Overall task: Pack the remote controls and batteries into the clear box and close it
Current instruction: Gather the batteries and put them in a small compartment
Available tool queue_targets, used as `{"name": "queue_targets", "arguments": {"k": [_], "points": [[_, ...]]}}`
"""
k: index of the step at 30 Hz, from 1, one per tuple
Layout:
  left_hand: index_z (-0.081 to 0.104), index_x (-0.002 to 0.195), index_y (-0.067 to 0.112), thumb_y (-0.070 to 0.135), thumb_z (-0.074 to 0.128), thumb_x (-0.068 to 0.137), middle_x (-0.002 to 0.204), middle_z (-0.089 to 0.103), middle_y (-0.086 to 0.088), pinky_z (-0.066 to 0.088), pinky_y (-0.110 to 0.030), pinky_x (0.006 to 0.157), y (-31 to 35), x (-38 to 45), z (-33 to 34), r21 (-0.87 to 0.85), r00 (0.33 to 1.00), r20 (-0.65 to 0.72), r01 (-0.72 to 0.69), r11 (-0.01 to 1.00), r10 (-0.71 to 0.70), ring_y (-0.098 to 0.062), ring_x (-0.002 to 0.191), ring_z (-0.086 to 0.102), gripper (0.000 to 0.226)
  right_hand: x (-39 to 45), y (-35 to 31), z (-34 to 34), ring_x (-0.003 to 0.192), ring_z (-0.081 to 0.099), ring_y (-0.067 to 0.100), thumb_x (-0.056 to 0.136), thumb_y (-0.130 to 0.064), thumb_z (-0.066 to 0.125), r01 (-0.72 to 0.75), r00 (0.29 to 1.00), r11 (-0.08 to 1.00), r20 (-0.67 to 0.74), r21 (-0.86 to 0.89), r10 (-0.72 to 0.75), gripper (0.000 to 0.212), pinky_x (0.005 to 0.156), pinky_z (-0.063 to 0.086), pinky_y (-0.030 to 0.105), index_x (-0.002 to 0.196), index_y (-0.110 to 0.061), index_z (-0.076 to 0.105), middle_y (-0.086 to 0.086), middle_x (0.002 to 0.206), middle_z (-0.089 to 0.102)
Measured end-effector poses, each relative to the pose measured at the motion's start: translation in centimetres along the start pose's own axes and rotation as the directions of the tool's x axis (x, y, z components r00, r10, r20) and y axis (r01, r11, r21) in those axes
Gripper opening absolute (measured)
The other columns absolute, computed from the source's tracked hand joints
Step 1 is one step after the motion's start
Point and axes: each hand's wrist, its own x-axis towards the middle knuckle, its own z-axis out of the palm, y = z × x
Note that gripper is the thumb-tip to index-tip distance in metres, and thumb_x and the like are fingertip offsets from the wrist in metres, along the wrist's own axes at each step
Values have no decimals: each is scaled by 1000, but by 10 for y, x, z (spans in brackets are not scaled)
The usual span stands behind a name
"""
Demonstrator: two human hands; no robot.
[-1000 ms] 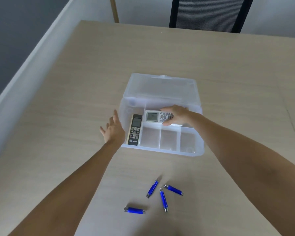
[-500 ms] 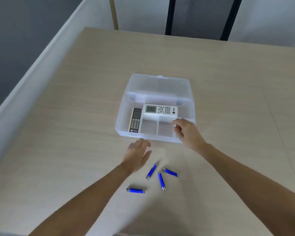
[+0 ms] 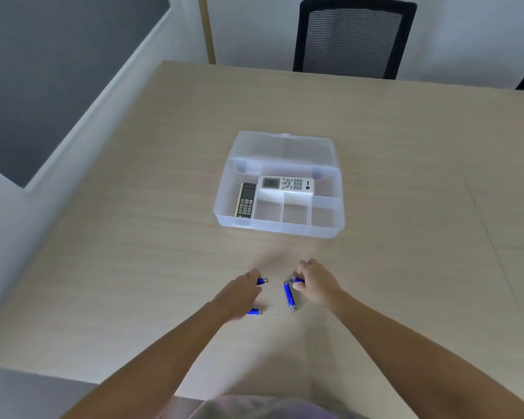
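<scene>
My left hand point(image 3: 239, 293) curls over two small blue cylindrical batteries point(image 3: 262, 281); I cannot tell whether my fingers grip one. My right hand point(image 3: 313, 282) pinches a third, a fourth lying just beside it. No battery is packed yet. Farther off, the clear plastic divided box point(image 3: 280, 229) stands open, holding the black remote point(image 3: 245, 201) at left and the white remote point(image 3: 286, 185) behind; closing remains.
</scene>
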Motion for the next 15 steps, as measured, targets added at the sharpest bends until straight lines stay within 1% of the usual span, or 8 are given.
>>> {"name": "queue_targets", "arguments": {"k": [3,5,7,9,10,12,13,15], "points": [[46,124,14,47,56,88,126,52,1,42,-31,87,-18,-19,12,181,990,96,-121,976,105,-22,106,55,49,-1,1,11,113,50,31,90,-18,54,-28,998,994,50,-107,34,28,84,45,36,115,-5,52,13,121,51],[48,121,13,46,59,86,125,51,1,39,-28,81,-23,-23,21,231,989,87,-134,964,117,-21,109,54,50,0,3,8,109,55,32,88,-15,54,-79,993,995,78,-57,83,25,86,46,36,111,-5,55,14,117,57],[54,109,13,41,60,88,111,55,1,34,-24,69,-24,-24,27,329,988,33,-154,932,151,-20,95,57,36,1,1,1,91,57,31,85,-13,55,-116,990,993,81,24,113,9,72,45,32,91,-6,55,12,95,62],[60,85,20,41,77,73,85,59,6,29,-20,53,-24,-22,28,465,990,51,-138,874,129,-13,69,59,30,1,-5,-3,73,45,27,83,-10,54,-114,992,989,56,93,109,26,51,30,26,62,-12,38,3,63,46],[60,78,22,38,83,66,77,58,7,26,-19,48,-28,-20,30,521,986,-8,-137,843,165,-11,61,58,30,0,-11,-4,69,40,26,83,-10,53,-92,995,991,54,102,87,37,47,23,25,55,-14,29,1,55,35],[59,87,18,30,75,78,84,60,2,36,-24,49,-27,-20,26,495,984,-42,-129,860,172,-17,71,60,21,-6,-26,-2,68,38,25,84,-13,52,-61,995,996,85,60,56,43,46,19,24,52,-15,23,0,53,28],[57,95,15,27,64,88,91,59,-1,44,-29,57,-20,-21,18,436,983,-92,-103,894,159,-21,79,59,15,-8,-33,2,70,39,25,85,-14,51,-44,994,997,107,58,38,43,46,21,25,53,-15,23,0,53,31],[49,105,11,22,41,100,96,52,-7,45,-38,75,-11,-16,3,259,989,-143,-7,966,45,-28,86,52,15,-10,-42,13,76,48,27,86,-15,53,-9,991,1000,136,30,5,35,57,29,26,59,-12,32,7,64,50]]}}
